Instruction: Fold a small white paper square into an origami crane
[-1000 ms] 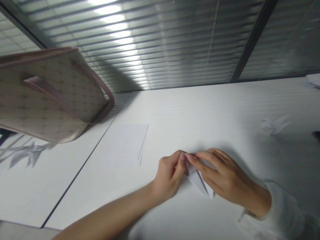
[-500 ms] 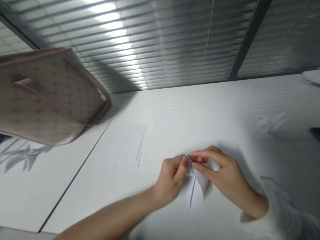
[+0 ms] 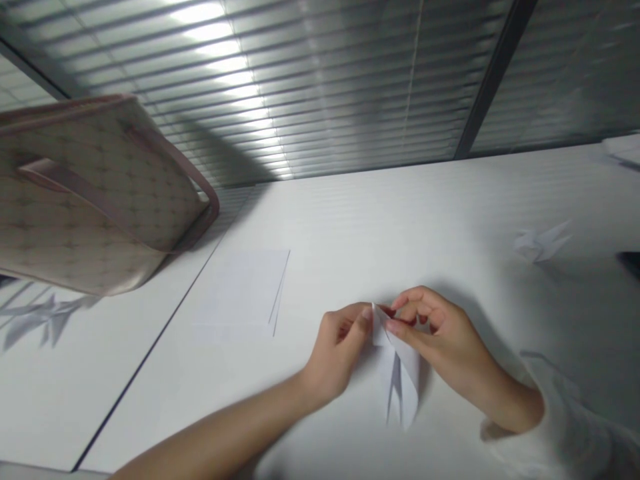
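Between my hands is a piece of folded white paper (image 3: 406, 373), with narrow split flaps hanging down toward me. My left hand (image 3: 345, 343) pinches its upper left edge between thumb and fingers. On the other side my right hand (image 3: 435, 327) grips the upper right edge, thumb in front and the fingers curled behind. The fingertips behind the paper are partly hidden. A stack of white paper sheets (image 3: 240, 287) lies flat to the left of my hands. Off to the right sits a folded paper figure (image 3: 540, 243) with pointed tips.
A patterned handbag (image 3: 90, 200) with pink straps stands at the left on the white table (image 3: 350, 227). Several folded paper figures (image 3: 45, 317) lie below it. Window blinds (image 3: 320, 87) rise behind the table. A dark object (image 3: 630, 263) shows at the right edge.
The paper's lower flaps have spread apart and hang more to the right. My right fingers have curled in and shifted slightly on the upper edge. My left hand keeps its pinch.
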The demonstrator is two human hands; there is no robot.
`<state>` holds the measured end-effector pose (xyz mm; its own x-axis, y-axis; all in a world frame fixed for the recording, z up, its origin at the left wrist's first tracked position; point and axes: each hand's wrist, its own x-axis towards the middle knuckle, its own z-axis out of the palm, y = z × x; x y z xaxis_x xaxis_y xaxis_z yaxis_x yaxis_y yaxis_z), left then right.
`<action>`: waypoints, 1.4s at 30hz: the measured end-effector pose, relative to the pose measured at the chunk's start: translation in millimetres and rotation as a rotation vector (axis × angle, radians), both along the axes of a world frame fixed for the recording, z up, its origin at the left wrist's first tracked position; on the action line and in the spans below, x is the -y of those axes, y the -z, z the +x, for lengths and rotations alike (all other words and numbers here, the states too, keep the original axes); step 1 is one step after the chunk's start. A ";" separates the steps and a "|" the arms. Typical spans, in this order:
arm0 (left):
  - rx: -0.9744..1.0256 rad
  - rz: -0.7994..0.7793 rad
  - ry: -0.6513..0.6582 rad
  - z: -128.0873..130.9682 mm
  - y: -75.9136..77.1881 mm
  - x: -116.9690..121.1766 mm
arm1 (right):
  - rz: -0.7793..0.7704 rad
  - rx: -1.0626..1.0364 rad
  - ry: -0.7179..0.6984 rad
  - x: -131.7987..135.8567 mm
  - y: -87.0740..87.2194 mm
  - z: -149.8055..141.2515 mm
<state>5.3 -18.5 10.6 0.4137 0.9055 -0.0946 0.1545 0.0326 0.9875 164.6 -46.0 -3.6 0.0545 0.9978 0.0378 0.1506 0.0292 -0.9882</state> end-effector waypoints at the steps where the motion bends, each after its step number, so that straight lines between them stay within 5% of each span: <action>1: 0.011 -0.008 -0.013 0.1 0.7 -0.5 | -0.007 0.005 0.001 0.1 -0.3 0.1; 8: 0.018 -0.046 -0.105 3.5 5.4 -1.6 | -0.011 0.039 -0.021 0.8 1.3 0.2; 31: -0.113 0.119 -0.122 2.3 -2.5 -0.4 | -0.073 0.009 -0.081 2.1 1.4 0.8; 38: -0.124 0.190 -0.240 0.2 -0.8 -3.4 | -0.111 0.097 -0.255 1.7 -2.9 7.3; 42: -0.096 0.141 -0.177 -0.1 -2.2 -3.8 | -0.111 0.131 -0.261 -0.3 -4.4 10.2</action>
